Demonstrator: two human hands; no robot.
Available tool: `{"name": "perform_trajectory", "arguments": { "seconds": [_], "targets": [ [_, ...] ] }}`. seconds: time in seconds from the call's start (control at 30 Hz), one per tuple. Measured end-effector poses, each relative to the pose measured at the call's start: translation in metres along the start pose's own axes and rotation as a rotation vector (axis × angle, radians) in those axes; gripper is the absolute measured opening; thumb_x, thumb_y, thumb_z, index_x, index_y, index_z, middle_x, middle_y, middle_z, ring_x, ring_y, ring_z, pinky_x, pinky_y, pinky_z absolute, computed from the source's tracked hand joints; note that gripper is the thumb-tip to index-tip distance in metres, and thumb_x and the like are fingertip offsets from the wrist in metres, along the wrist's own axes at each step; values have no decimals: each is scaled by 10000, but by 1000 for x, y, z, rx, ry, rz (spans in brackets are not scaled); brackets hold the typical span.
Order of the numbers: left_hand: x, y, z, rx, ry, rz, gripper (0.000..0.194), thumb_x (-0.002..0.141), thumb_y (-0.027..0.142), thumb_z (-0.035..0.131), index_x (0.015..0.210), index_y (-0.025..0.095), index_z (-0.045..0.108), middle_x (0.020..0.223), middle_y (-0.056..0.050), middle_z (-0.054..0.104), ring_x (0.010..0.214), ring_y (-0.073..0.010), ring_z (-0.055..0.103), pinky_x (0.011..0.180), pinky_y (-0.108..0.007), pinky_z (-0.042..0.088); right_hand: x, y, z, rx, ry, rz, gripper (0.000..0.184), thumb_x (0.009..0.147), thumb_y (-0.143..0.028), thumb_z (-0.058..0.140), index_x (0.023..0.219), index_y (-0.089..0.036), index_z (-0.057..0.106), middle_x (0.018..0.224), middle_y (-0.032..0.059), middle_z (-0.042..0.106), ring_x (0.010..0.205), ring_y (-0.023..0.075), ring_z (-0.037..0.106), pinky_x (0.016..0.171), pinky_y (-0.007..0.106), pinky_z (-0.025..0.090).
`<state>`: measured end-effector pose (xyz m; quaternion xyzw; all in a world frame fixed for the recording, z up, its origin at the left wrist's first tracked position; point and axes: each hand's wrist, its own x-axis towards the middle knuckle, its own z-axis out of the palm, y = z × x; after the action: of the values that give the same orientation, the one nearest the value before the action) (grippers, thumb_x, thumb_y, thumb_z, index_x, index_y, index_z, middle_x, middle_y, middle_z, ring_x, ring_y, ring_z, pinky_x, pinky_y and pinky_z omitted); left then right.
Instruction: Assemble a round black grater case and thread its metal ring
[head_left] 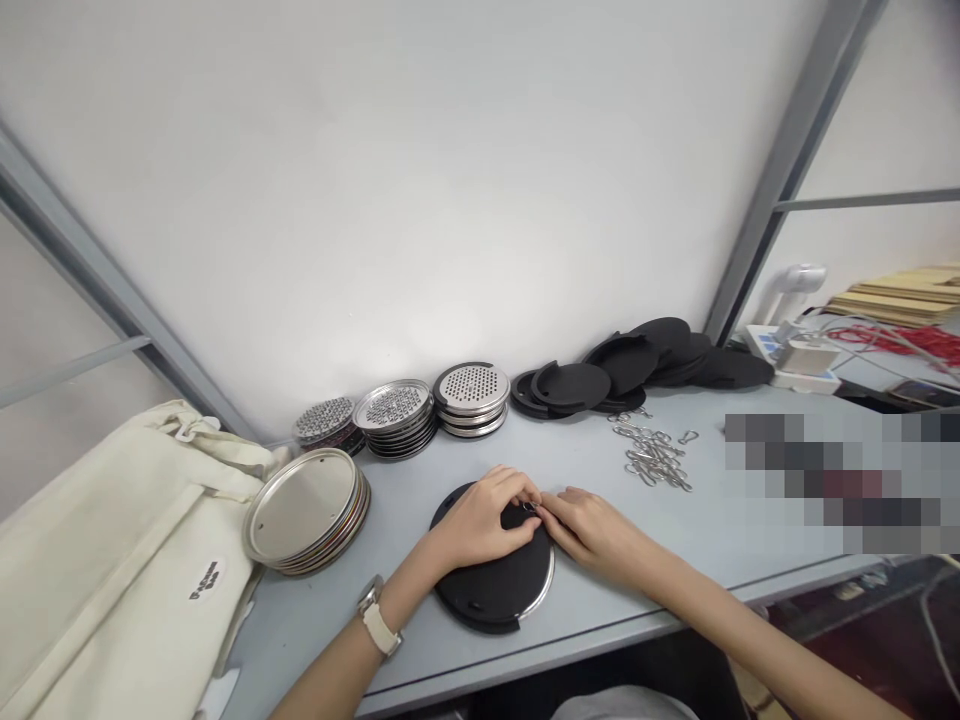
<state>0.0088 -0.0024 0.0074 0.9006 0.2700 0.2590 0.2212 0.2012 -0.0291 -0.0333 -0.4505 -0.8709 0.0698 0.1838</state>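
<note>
Just in front of me on the table lies a round black cover (491, 585), with a silver metal rim showing along its right side. My left hand (486, 515), with a watch on its wrist, rests over the cover's far part. Its thumb and fingers close around a small metal clip (529, 507) at the cover's upper right edge. From the right, my right hand (592, 530) pinches the same clip with its fingertips. Fingers partly hide the clip. Several loose metal clips (651, 455) lie in a pile beyond my right hand.
Stacked round metal plates (300, 507) stand at left beside a cream bag (135, 540). Perforated grater discs (394, 410) are stacked along the wall. Black covers (574, 385) form a heap at the back. A power strip (802, 380) and red cords (900, 345) lie at right.
</note>
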Motion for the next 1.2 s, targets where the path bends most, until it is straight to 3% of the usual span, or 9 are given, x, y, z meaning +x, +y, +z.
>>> {"name": "perform_trajectory", "arguments": {
  "seconds": [0.47, 1.03, 1.2],
  "targets": [
    [1, 0, 0, 35, 28, -8, 123, 776, 118, 593, 853, 184, 524, 843, -11, 571, 850, -163, 514, 786, -279, 424, -1, -3, -3, -10, 4, 13, 248, 953, -257, 309, 777, -192, 470, 670, 20, 550, 601, 150, 489, 572, 270, 291],
    [-1, 1, 0, 90, 82, -22, 133, 782, 158, 600, 902, 189, 553, 930, -28, 567, 938, -182, 506, 873, -311, 414, -1, 0, 0, -85, -8, -38, 296, 972, -215, 256, 902, -152, 537, 717, 60, 588, 650, 179, 522, 604, 280, 324],
    [-1, 0, 1, 69, 57, -16, 97, 795, 158, 583, 880, 185, 543, 876, -23, 580, 895, -178, 516, 826, -305, 426, -1, 0, 0, -87, -3, -41, 294, 971, -215, 261, 905, -155, 541, 709, 54, 586, 650, 176, 524, 601, 278, 318]
  ]
}}
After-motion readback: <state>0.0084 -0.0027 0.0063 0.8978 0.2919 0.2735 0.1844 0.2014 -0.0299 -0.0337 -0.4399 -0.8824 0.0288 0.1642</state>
